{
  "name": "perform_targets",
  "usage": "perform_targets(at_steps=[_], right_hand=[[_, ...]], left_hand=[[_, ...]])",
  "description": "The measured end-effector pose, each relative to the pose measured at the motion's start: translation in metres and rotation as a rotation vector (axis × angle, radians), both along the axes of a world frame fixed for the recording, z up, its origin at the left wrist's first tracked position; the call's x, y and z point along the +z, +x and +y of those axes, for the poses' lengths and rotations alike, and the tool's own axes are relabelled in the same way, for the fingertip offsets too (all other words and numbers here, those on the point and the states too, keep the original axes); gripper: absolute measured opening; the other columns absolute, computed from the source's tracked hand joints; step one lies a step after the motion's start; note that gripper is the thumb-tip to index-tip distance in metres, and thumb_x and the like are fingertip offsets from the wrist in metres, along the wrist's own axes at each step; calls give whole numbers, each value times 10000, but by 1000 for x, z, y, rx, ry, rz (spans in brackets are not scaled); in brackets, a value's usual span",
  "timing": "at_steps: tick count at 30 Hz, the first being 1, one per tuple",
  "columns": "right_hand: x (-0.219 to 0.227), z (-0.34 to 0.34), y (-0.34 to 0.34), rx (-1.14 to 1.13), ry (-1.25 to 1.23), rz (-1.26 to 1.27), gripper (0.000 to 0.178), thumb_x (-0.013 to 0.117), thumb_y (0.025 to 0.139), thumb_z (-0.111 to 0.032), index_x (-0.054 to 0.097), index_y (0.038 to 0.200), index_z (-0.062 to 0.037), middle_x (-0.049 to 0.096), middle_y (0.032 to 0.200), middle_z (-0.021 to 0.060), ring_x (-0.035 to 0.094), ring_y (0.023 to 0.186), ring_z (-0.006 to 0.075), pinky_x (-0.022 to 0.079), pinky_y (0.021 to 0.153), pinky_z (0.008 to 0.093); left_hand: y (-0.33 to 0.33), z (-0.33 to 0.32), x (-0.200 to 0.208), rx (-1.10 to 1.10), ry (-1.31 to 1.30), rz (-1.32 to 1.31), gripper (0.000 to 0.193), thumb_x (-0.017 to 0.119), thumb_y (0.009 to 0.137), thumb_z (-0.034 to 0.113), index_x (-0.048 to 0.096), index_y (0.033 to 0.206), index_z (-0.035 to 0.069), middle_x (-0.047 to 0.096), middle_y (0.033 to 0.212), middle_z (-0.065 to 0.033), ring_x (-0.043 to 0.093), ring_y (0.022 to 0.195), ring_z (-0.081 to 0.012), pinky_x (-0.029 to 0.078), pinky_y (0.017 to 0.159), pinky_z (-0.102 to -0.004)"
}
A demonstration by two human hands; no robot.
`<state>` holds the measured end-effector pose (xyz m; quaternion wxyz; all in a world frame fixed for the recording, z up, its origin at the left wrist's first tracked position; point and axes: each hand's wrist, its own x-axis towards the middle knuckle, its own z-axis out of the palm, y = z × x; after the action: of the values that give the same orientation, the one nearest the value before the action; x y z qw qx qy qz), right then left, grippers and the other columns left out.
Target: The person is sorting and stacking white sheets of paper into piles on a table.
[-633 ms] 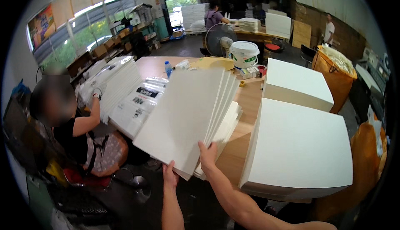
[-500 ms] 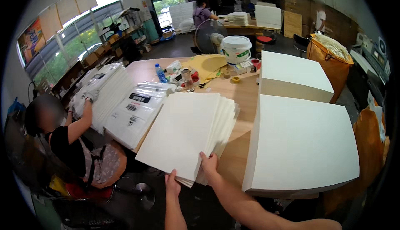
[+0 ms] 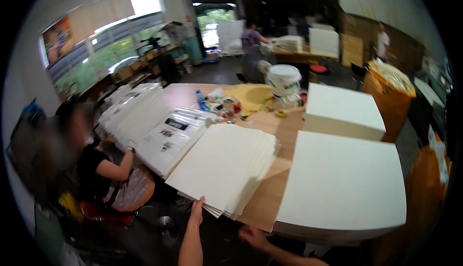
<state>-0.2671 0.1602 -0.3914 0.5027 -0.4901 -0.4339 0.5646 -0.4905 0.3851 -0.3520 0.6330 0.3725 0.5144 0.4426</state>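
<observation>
A fanned stack of large cream-white sheets (image 3: 217, 160) lies on the wooden table (image 3: 261, 207), its near corner jutting past the front edge. My left hand (image 3: 197, 211) grips that near edge, thumb on top and fingers underneath. Apart from the sheets, my right hand (image 3: 255, 239) hangs lower, just off the table's front edge. It is smeared by motion, and its fingers cannot be made out clearly. To the right stands a tall, neat block of white sheets (image 3: 342, 181), with a second block (image 3: 343, 107) behind it.
Printed plastic bags (image 3: 169, 138) lie left of the sheets, where a seated co-worker (image 3: 113, 167) reaches toward them. Farther back are a blue-capped bottle (image 3: 201, 101), a tape roll (image 3: 279, 114) and a white bucket (image 3: 283, 79). A large orange sack (image 3: 386, 97) stands at right.
My right hand has let go of the fanned sheets and dropped toward me, below the table edge. My left hand keeps its hold. The view has tilted up, and the co-worker's arm has come nearer.
</observation>
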Motion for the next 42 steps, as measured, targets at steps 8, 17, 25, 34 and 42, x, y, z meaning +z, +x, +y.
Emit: perform_targets(at_steps=[8,17,25,34,42], right_hand=[[99,-325,155,-411,-404,325,241,655,1002,-119,652,1214,-4,735,1079,141,733,984,263,615,839,350],[194,-439,310,-1629,93,71,310,583,1048,-348,671,983,-58,702,912,61,643,789,178,511,665,312],[186,-386,374,-1094,508,110,675,399,1105,-512,445,1524,15,569,1462,137,524,1347,267,377,1156,415],[190,-352,355,-1365,397,-261,582,444,1061,-354,520,1429,91,613,1368,185,574,1267,275,420,1097,403],[208,-352,347,-1280,432,-406,545,403,1082,-374,576,1325,82,682,1204,169,649,1107,265,491,977,391]], left_hand=[[69,-59,-13,682,130,338,382,605,1057,231,552,1344,-14,581,1299,-169,591,1172,-279,466,1041,-411],[228,-215,151,-119,463,-275,637,434,1096,483,509,1477,-22,588,1463,-162,557,1342,-272,395,1151,-393],[264,-218,146,58,677,-66,398,471,1080,208,696,1273,-57,702,1296,-141,614,1231,-239,420,1113,-338],[260,-222,147,73,675,-68,454,425,1076,219,680,1283,-95,686,1331,-178,605,1279,-269,405,1136,-360],[261,-222,132,103,730,-114,475,418,1076,230,658,1304,-111,674,1337,-190,596,1280,-276,402,1138,-379]])
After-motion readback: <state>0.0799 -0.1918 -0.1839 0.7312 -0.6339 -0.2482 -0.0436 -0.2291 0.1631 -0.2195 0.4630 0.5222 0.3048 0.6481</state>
